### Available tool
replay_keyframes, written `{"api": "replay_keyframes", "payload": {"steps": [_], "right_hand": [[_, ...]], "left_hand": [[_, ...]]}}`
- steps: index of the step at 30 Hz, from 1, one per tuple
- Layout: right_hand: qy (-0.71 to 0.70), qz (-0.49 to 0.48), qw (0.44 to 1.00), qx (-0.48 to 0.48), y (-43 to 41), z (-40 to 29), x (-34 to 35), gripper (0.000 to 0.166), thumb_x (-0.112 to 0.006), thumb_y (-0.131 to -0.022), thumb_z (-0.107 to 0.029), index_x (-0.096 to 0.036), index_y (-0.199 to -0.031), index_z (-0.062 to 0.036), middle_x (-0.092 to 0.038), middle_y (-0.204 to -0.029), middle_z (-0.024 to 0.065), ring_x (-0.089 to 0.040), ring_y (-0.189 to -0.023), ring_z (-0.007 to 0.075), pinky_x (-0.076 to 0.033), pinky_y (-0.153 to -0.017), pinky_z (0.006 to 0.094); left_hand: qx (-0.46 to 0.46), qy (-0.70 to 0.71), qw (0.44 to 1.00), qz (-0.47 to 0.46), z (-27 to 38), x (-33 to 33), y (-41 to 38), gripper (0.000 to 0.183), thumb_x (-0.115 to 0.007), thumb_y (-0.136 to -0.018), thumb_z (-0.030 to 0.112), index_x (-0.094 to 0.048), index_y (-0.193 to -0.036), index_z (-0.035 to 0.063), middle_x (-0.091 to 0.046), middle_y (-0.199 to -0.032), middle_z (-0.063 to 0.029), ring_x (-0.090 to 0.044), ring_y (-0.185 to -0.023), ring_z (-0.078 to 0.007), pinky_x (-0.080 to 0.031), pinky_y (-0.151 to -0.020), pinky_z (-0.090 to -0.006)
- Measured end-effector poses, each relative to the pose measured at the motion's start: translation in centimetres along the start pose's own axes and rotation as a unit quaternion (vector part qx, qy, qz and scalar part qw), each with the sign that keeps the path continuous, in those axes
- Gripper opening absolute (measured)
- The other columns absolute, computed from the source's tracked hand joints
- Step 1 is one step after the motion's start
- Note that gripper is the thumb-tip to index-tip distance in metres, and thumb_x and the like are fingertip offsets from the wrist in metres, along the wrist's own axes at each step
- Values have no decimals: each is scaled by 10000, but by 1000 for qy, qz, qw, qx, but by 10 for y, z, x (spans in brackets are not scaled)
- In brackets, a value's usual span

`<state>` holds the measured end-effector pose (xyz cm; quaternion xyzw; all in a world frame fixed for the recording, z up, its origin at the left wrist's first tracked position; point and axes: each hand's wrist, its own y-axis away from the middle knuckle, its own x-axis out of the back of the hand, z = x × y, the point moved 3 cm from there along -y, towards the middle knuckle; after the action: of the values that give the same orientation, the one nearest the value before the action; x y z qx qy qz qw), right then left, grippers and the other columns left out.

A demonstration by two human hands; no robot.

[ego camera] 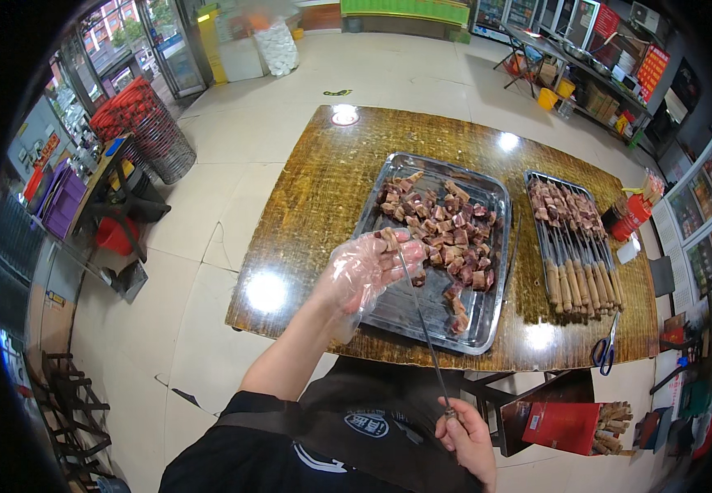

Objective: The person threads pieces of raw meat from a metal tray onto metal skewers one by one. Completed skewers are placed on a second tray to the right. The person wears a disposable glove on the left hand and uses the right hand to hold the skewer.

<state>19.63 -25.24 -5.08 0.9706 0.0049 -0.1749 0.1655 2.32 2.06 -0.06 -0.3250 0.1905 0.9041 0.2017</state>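
My left hand (362,271), in a clear plastic glove, is raised palm up over the near left part of a metal tray (393,325). Its fingertips hold a piece of meat (391,238) at the tip of a metal skewer (420,311). At the skewer's other end, close to my apron, my bare right hand (468,434) grips the handle, mostly hidden by the fingers. Many raw meat cubes (454,237) lie loose in the tray. To the right, a smaller tray (539,237) bears several loaded skewers (568,206), their wooden handles toward me.
Blue-handled scissors (604,352) lie at the near right edge of the patterned table (294,215). A red bottle (632,215) and white cup (628,251) stand beyond the skewers. Below the edge sits a red box (559,426) of wooden-handled skewers. Crates and stools line the left.
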Motion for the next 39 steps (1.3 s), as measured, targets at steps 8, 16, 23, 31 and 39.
{"api": "replay_keyframes", "payload": {"steps": [8,16,23,31,39], "right_hand": [[39,10,999,-23,-3,8,0,365,-434,-1023,-93,-444,-1381,-23,-606,-822,106,-423,-544,58,-364,-521,179],[10,-1,999,-33,-7,9,-4,364,-404,-1028,-71,-459,-1383,-19,-624,-824,111,-397,-515,32,-351,-500,170],[3,-5,1000,-21,-8,11,-7,358,-398,-1034,-84,-460,-1380,-18,-625,-810,115,-391,-501,30,-343,-481,173],[11,5,1000,-19,-11,8,-11,361,-393,-1030,-76,-464,-1378,-11,-625,-800,116,-390,-493,30,-336,-473,172],[-43,-12,999,-29,-21,4,-17,365,-396,-1026,-73,-468,-1378,-8,-620,-800,113,-388,-494,35,-333,-470,175]], "left_hand": [[-2,26,998,61,4,-5,1,299,-449,-1037,287,-556,-1147,30,-626,-1189,-144,-627,-1093,-212,-550,-908,-358],[-43,-18,996,77,5,-8,6,297,-495,-1021,257,-556,-1167,5,-647,-1154,-137,-660,-1024,-189,-559,-888,-338],[-88,-9,996,33,5,-12,14,313,-514,-1014,263,-550,-1172,-5,-648,-1129,-132,-654,-1035,-202,-551,-902,-351],[-70,-50,995,42,2,-17,18,335,-514,-1016,290,-534,-1170,-7,-647,-1138,-163,-655,-1032,-223,-543,-898,-362],[-67,-59,995,48,8,-18,20,381,-477,-1024,327,-522,-1202,-6,-634,-1171,-184,-657,-1039,-227,-545,-903,-378]]}}
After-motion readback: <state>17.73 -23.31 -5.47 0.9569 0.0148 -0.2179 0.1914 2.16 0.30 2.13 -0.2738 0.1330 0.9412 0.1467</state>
